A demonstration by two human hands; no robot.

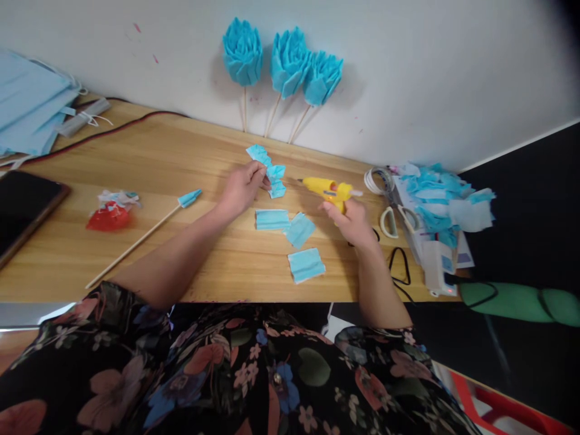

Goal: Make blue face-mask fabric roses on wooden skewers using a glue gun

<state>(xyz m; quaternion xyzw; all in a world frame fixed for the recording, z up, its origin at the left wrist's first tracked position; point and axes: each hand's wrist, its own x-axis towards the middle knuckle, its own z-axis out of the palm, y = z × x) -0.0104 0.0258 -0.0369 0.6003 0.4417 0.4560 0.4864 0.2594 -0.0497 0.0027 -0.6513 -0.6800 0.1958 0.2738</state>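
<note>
My left hand (244, 190) pinches a strip of folded blue petals (275, 172) just above the table. To its right, my right hand (348, 220) is wrapped round the handle of a yellow hot glue gun (328, 188), whose nozzle points left toward the strip without touching it. Below and between the hands lie flat blue fabric pieces: one rectangle (272, 219), a turned piece (299, 230) beside it, and another rectangle (307, 264) nearer me. Left of my forearm rests a wooden stick (136, 248) with a small rolled blue tip (189, 198).
Three blue fabric flowers (242, 53) on sticks lean against the wall. Scissors (399, 211), a tape roll (379, 180), a pile of blue scraps (446, 199) and a white power box (438, 266) sit right. Left are a phone (27, 208), a red bundle (109, 215) and face masks (34, 103).
</note>
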